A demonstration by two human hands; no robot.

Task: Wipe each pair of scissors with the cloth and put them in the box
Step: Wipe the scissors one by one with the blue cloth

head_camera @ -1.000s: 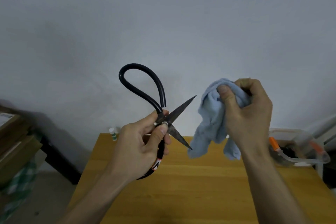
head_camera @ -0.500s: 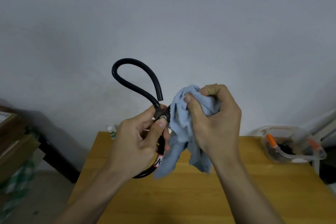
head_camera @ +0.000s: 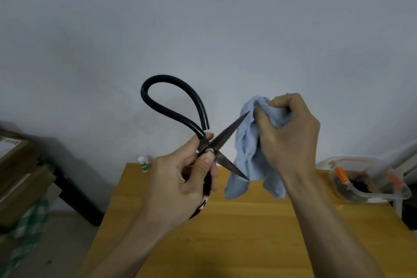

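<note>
The lower loop handle of the scissors [head_camera: 211, 141] is mostly hidden behind the left hand [head_camera: 178, 185], which grips them at the pivot, thumb pressed by the rivet; a white and orange label on that handle shows, its writing unreadable; the upper handle is a smooth black loop, the dull dark metal blades spread apart. The right hand [head_camera: 287, 140] pinches a bunched, soft pale-blue cloth [head_camera: 247, 156] just beside the upper blade tip; both are held above the wooden table [head_camera: 225, 237]. At the table's right edge stands a clear plastic box [head_camera: 366, 181], blurred, holding what seem orange-handled scissors; a small white and green tube [head_camera: 143, 164] stands at the far left corner.
</note>
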